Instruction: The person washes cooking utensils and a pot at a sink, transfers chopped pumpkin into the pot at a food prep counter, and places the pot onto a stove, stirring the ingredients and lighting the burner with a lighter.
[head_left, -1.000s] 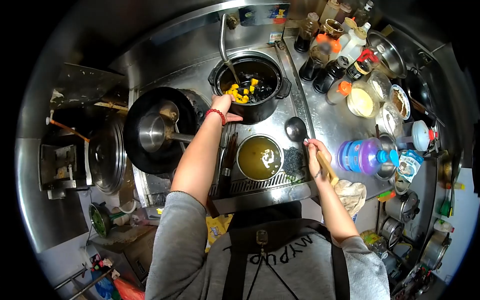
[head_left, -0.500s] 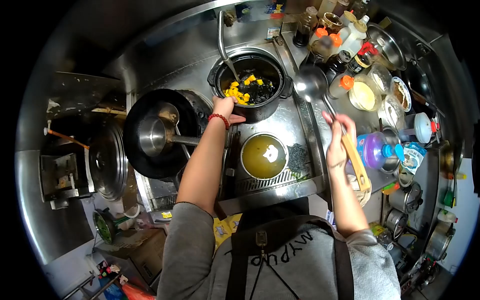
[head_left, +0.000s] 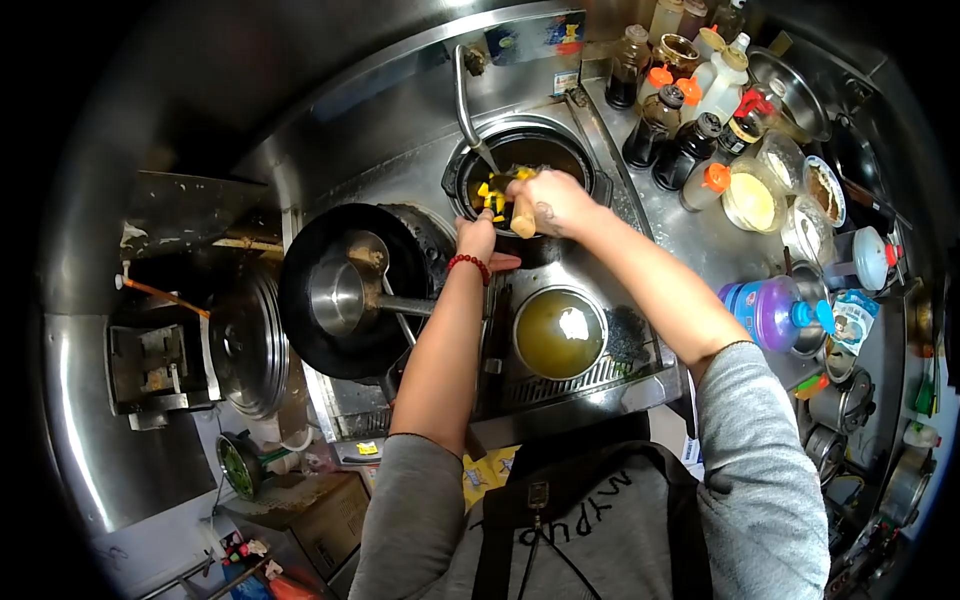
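Note:
My right hand (head_left: 556, 203) is closed round the wooden handle (head_left: 523, 216) of a ladle, over the front right of a dark pot (head_left: 606, 188). The ladle's bowl is hidden behind the hand. My left hand (head_left: 479, 243), with a red bead bracelet, is at the pot's front left edge; some fingers stretch out below the rim, and whether it grips the rim is not clear. Yellow chunks (head_left: 497, 203) show inside the pot. Nearer me stands a round container of yellowish liquid (head_left: 560, 340).
A black wok (head_left: 300, 330) holding a metal pan (head_left: 337, 297) is on the left. A metal spout (head_left: 463, 100) reaches over the pot. Sauce bottles (head_left: 655, 127), a bowl of yellow contents (head_left: 752, 203) and a purple jug (head_left: 765, 310) stand on the right.
My right hand has swung the ladle from the right side, first low and then raised, over to the pot. My left hand stays at the pot's edge. The whole view has shifted slightly.

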